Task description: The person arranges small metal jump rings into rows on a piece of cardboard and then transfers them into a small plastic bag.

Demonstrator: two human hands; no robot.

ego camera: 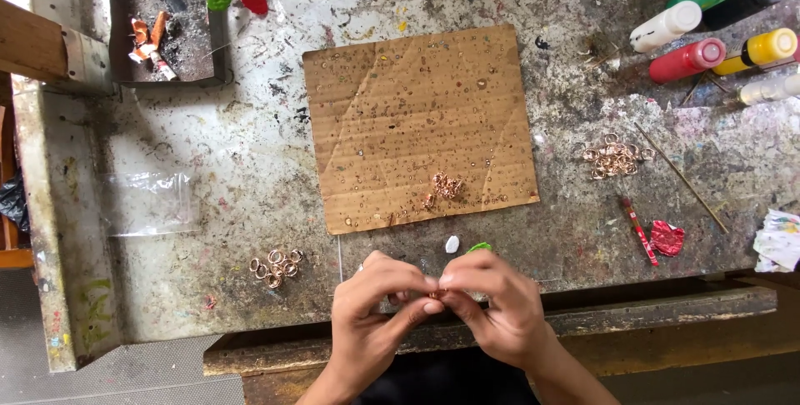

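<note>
My left hand (375,305) and my right hand (492,305) meet at the near edge of the worktable, fingertips pinched together on a small copper ring piece (437,293). A small cluster of copper rings (446,187) lies on the brown cardboard sheet (417,105) just beyond my hands. A loose pile of copper rings (275,267) sits on the table to the left of my left hand. A bigger pile of copper rings (615,158) lies to the right of the cardboard.
Paint bottles (708,34) lie at the back right. A thin wooden stick (679,176), a red brush (638,230) and a red scrap (667,238) lie right. A clear plastic bag (150,202) is left; a dirty tray (167,22) back left. A white pebble (452,244) and a green bit (479,247) sit near my hands.
</note>
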